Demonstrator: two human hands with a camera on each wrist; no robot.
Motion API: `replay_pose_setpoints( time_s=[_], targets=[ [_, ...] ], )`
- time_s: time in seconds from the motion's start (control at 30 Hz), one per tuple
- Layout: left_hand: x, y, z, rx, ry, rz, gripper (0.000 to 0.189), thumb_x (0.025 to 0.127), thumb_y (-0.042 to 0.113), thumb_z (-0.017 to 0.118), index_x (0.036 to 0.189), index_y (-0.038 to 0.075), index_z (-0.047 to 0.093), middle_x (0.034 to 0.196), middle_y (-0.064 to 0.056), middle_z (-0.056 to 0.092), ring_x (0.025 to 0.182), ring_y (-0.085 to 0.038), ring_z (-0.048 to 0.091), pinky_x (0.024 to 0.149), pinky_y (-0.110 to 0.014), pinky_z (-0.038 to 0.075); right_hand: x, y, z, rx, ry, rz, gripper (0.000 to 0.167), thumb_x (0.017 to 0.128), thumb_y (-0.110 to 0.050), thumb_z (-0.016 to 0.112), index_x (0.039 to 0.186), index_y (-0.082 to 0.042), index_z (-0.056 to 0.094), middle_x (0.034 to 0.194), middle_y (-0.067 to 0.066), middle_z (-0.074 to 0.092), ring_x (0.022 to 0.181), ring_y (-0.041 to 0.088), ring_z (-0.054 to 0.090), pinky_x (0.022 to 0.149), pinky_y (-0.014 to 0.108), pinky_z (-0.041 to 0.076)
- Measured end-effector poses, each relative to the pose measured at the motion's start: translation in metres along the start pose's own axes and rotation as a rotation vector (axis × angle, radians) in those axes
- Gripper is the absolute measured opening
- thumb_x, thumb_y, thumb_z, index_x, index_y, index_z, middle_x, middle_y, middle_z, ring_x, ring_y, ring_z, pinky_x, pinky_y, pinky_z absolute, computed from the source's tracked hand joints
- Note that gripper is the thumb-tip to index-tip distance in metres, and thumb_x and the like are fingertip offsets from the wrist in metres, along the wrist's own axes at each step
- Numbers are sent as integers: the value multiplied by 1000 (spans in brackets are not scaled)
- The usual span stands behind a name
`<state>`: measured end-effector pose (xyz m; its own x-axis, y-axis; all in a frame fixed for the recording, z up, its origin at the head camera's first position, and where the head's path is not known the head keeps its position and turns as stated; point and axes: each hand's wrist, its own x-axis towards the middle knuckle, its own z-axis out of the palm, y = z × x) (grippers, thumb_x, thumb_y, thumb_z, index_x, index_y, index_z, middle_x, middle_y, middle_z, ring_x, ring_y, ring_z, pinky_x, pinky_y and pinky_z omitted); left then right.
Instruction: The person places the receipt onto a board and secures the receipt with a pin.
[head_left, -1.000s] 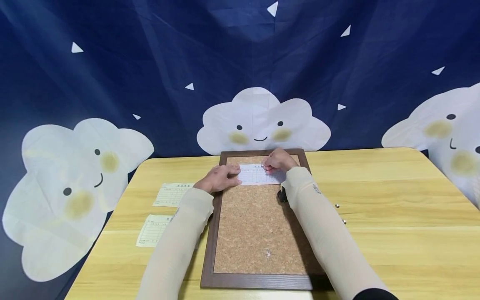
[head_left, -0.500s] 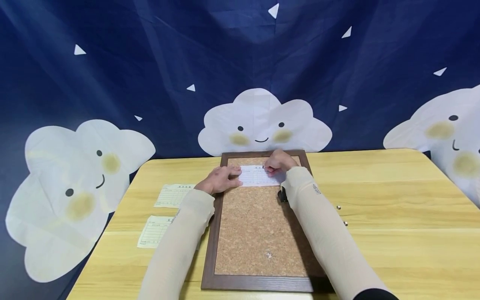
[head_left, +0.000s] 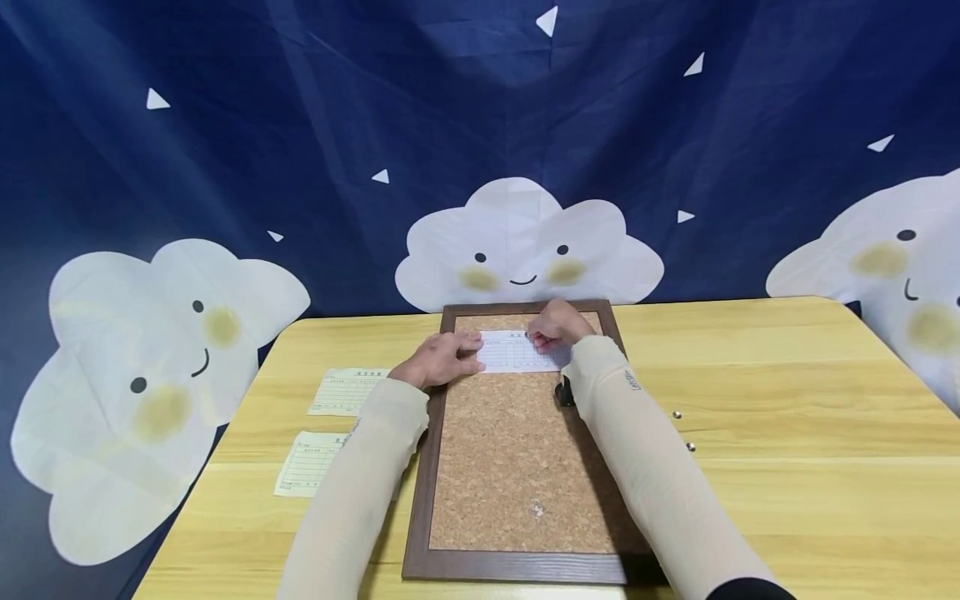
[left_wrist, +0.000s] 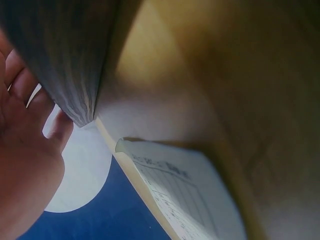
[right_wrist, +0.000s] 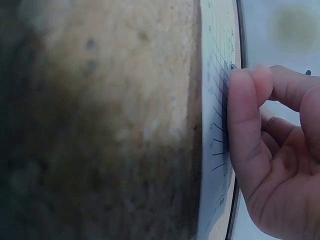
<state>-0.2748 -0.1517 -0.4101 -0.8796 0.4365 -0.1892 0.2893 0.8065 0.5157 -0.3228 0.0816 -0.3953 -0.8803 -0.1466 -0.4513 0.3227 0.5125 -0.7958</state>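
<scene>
A white printed form slip [head_left: 501, 357] lies across the upper part of a framed corkboard [head_left: 517, 450]. My left hand [head_left: 440, 358] rests over the board's left frame, its extended fingers and thumb touching the slip's left end. In the left wrist view the frame's dark wood covers part of that hand [left_wrist: 30, 150]. At the slip's top edge, my right hand [head_left: 558, 323] pinches a small silver thumbtack [head_left: 527, 335] between thumb and index finger. The right wrist view shows those fingertips against the slip [right_wrist: 216, 130], mostly hiding the tack; its pin is not visible.
Two yellowish form slips, an upper one [head_left: 341, 392] and a lower one [head_left: 306, 465], lie left of the board, partly behind the left sleeve. Right of it are two silver thumbtacks [head_left: 677, 414] on the wooden table [head_left: 810, 433]. A blue cloud-print curtain [head_left: 345, 108] hangs behind.
The whole head view has shifted very slightly. Both hands stay at the slip, the right one still pinching the thumbtack at its top edge; nothing else visibly differs.
</scene>
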Motion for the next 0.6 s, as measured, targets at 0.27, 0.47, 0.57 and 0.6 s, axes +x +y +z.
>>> replay_pose_setpoints(
  time_s=[0.27, 0.47, 0.57, 0.6],
  targets=[
    [-1, 0, 0, 13, 2, 6, 53, 98, 27, 67, 145, 8, 52, 155, -3, 41, 147, -23, 28, 119, -39, 23, 4, 4, 2, 35, 20, 3, 15, 90, 4, 59, 76, 2, 61, 58, 3, 57, 48, 8, 55, 51, 20, 53],
    [-1, 0, -1, 11, 0, 16, 53, 98, 26, 68, 145, 7, 52, 155, -4, 42, 147, -24, 28, 119, -40, 23, 2, 7, -1, 48, 22, -30, 7, 93, 1, 62, 92, 7, 66, 61, 3, 59, 51, 8, 57, 53, 21, 55],
    [-1, 1, -1, 11, -1, 16, 54, 98, 27, 68, 145, 7, 52, 155, -3, 41, 147, -24, 28, 119, -39, 23, 1, 8, -3, 50, 13, -38, 13, 94, -1, 63, 101, 9, 68, 62, 3, 59, 51, 8, 57, 54, 21, 55],
    [-1, 1, -1, 13, -1, 17, 54, 98, 27, 67, 145, 7, 52, 155, -4, 41, 147, -24, 28, 119, -39, 23, 2, 8, -3, 51, 9, -39, 13, 94, -1, 63, 103, 8, 68, 62, 3, 59, 51, 8, 57, 54, 21, 55]
  ],
)
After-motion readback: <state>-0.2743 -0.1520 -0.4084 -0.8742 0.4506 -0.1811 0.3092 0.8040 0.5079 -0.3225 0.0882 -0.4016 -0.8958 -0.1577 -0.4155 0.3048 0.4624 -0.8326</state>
